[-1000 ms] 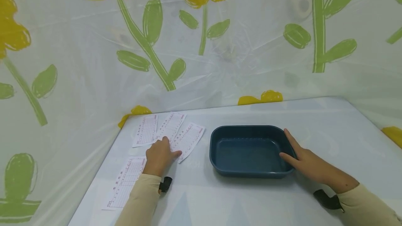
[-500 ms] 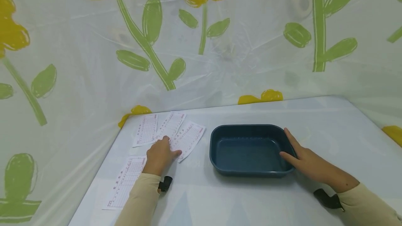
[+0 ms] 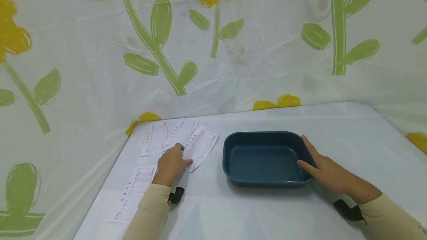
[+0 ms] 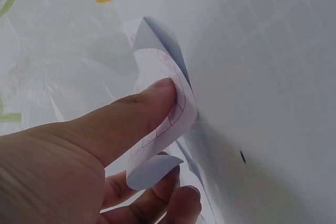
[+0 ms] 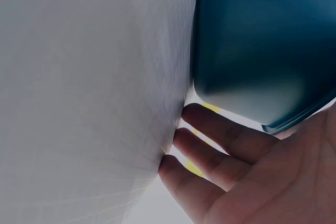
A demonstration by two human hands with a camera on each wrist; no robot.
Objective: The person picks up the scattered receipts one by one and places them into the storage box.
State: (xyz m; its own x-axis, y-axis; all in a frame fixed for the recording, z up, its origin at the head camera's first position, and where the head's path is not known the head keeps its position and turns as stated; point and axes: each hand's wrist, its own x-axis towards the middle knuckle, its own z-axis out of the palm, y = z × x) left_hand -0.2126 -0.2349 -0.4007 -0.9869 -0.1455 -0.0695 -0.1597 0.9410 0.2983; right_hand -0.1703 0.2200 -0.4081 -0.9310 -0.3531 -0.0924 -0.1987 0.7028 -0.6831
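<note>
A pale sheet (image 3: 267, 73) printed with yellow flowers and green stems fills the background. Before it lies the whitish tabletop (image 3: 273, 217), marked with faint blue shapes. A dark blue tray (image 3: 267, 162), rounded at the corners, sits upright right of centre. The right hand (image 3: 328, 171) holds its right end, thumb over the rim and fingers outside, some spread and touching the tabletop. The left hand (image 3: 171, 162) pinches a paper slip (image 3: 201, 147) between thumb and fingers, bending it, left of the tray. Beyond that hand lie two more slips (image 3: 156, 136); a fourth slip (image 3: 135, 193) is beside the forearm. All carry reddish ruled tables with headings too small to read. Each wrist bears a black device (image 3: 348, 210).
</note>
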